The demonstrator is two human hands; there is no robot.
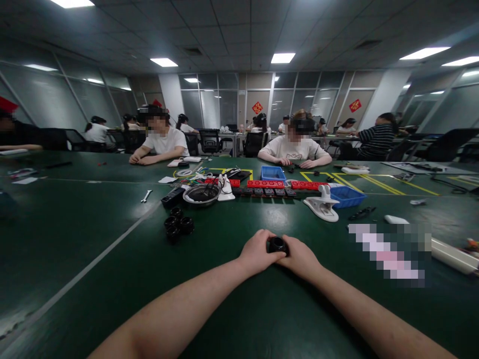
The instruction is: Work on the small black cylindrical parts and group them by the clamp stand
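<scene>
Between my two hands is a small black ring-shaped part point(277, 244) with a round opening on top, close to the green tabletop. My left hand point(258, 252) wraps round its left side, thumb across the front. From the right, my right hand point(299, 257) closes on the same part. Several similar black ring-shaped parts point(179, 224) sit in a cluster to the left on the table. What the black part belongs to cannot be made out.
Ahead lie a metal bowl point(202, 195), a white clip base point(322, 204), red strips point(265, 184) and blue trays point(346, 197), point(273, 173). A wrench point(146, 196) rests at left. Across the table sit two people point(166, 142), point(294, 147). A pale tube point(452, 255) lies right.
</scene>
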